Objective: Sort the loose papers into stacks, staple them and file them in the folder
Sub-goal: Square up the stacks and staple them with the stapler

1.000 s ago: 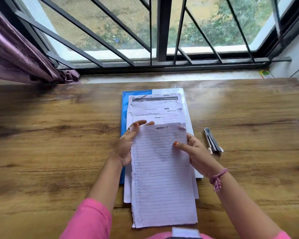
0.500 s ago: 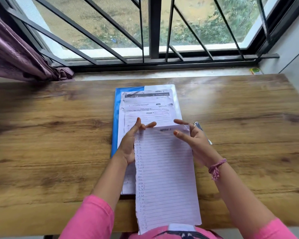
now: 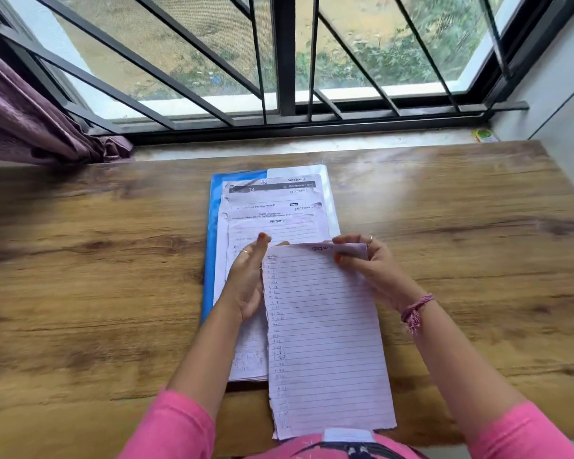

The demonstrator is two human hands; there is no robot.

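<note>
A lined sheet (image 3: 325, 326) marked "Section" at its top is held over the near half of the table, its lower end reaching past the table's front edge. My left hand (image 3: 249, 279) holds its upper left edge with the fingers stretched out. My right hand (image 3: 368, 266) pinches the top right corner, which is bent forward. Behind the sheet, a stack of printed and handwritten papers (image 3: 272, 223) lies on a blue folder (image 3: 209, 260). No stapler is in sight.
The wooden table (image 3: 96, 293) stands against a sill below a barred window (image 3: 279, 61). A purple curtain (image 3: 30, 127) hangs at the far left. A small yellow-green object (image 3: 483, 135) lies on the sill at the right, beside the wall.
The lined sheet has been lifted off the stack and drawn toward me. My right hand moved to its top corner and bent it, and now covers the spot where the stapler lay.
</note>
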